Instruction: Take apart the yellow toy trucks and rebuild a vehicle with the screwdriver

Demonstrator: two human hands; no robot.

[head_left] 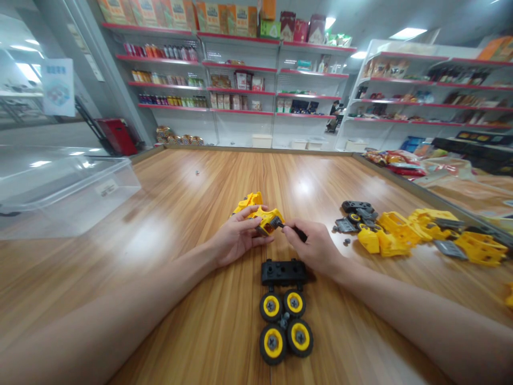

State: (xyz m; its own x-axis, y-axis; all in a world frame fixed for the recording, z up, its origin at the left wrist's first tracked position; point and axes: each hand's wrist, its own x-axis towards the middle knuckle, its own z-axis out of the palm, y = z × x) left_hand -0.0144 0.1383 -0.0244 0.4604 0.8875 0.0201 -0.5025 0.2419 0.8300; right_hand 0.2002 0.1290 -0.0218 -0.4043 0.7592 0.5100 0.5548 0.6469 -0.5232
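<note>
My left hand is closed around a yellow toy vehicle part, holding it just above the wooden table. My right hand grips a small black tool whose tip touches the yellow part's right side. Directly below my hands lies a black chassis block. In front of it sit several black wheels with yellow hubs, lying flat in a cluster.
A pile of yellow and grey toy parts spreads over the right of the table. A clear plastic bin stands at the left. Snack packets lie at the far right edge. Shop shelves line the back wall.
</note>
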